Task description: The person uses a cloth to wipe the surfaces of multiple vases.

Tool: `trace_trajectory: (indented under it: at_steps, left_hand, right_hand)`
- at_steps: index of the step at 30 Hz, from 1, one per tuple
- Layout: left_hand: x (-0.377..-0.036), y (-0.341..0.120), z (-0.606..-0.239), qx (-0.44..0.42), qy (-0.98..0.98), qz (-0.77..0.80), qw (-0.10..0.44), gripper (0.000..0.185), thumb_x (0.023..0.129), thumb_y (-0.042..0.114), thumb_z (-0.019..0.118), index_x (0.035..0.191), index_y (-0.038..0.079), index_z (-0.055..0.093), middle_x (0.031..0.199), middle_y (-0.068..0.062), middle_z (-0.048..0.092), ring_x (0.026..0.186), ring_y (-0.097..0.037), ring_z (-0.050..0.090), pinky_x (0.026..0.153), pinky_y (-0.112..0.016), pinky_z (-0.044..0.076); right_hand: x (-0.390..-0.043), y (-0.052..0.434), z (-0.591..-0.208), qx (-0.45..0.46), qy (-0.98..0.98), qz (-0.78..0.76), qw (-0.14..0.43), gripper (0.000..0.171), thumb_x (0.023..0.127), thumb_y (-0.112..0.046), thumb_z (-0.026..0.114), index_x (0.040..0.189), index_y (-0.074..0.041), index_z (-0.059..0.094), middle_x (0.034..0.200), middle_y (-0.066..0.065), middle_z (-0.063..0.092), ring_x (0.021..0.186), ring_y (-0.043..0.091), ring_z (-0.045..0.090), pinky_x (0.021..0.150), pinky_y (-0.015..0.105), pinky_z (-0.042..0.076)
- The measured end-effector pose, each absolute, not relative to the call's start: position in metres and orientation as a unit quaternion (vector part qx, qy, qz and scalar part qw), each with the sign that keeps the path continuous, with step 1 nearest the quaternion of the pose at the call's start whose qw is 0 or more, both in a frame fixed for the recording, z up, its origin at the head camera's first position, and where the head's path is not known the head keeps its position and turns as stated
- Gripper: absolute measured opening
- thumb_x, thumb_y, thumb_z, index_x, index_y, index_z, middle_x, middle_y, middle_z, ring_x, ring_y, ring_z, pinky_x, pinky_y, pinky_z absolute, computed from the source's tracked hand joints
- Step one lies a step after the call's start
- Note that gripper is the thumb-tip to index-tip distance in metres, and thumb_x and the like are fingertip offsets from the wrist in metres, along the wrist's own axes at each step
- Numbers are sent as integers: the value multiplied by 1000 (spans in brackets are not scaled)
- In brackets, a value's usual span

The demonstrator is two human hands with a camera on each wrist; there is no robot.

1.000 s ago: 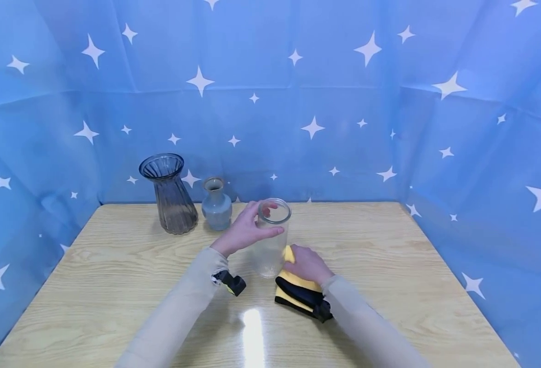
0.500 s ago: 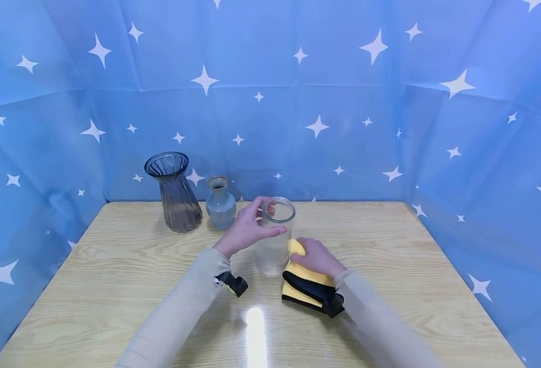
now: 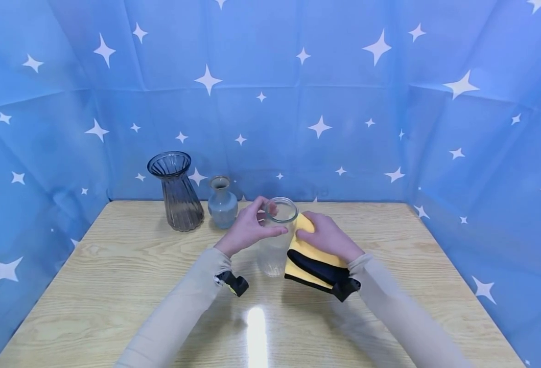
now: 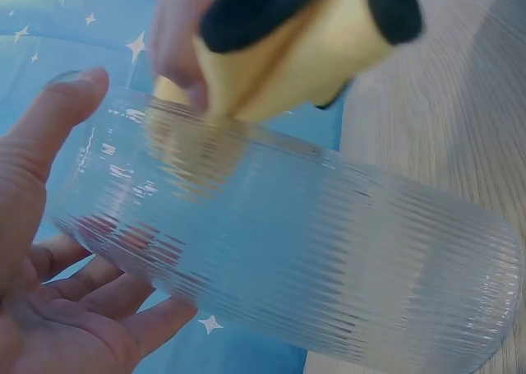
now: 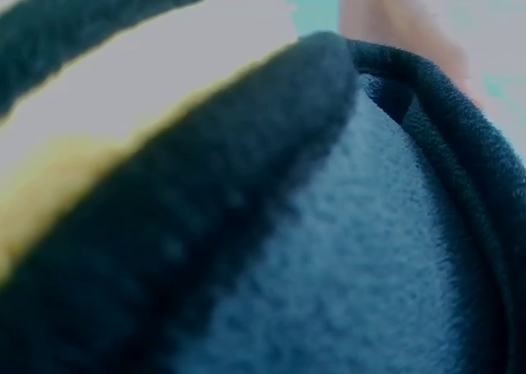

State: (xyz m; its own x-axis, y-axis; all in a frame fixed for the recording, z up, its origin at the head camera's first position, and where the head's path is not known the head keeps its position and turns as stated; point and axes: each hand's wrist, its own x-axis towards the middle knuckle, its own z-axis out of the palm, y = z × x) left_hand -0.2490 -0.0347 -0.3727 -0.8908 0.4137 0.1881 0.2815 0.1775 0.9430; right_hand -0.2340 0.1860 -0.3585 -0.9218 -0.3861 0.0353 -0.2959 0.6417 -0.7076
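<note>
Ribbed clear glass jar (image 3: 277,240), soft yellow cloth (image 3: 309,260), glossy wood-grain table (image 3: 114,276)

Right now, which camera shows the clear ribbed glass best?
The left wrist view: the clear ribbed glass fills the frame, ribs sharp, left hand around it. The head view shows it small but whole, upright on the table. The right wrist view shows only the yellow and black cloth.

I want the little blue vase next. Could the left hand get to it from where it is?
Probably yes. The left hand grips the clear glass, but the little blue vase stands just behind it with bare table between.
</note>
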Motion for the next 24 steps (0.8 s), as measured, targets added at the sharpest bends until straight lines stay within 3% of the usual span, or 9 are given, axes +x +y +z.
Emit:
trace_trajectory:
  at_steps: [6,16,24]
  left_hand:
    - [-248,-35,-372,220,767,599,57,49,77,22,84,112,4,55,121,-8,56,114,-25,57,92,-38,48]
    - [-248,-35,-374,228,762,603,64,47,79,23,82,115,7,57,122,-5,58,108,-20,59,88,-37,50]
    - [-247,-39,-374,242,766,593,62,52,84,21,78,129,8,56,130,-4,56,124,-24,50,101,-40,42]
  right_hand:
    - [-230,186,-339,-168,900,-399,51,29,90,-14,58,117,-4,58,70,7,51,54,19,49,52,31,43]
    - [-227,185,-327,-147,897,-415,47,42,93,-17,58,132,-3,51,75,10,53,56,21,52,52,34,47]
    - [-224,181,-344,-243,899,-363,-34,38,92,-9,57,130,-5,54,73,4,50,54,17,45,50,31,42]
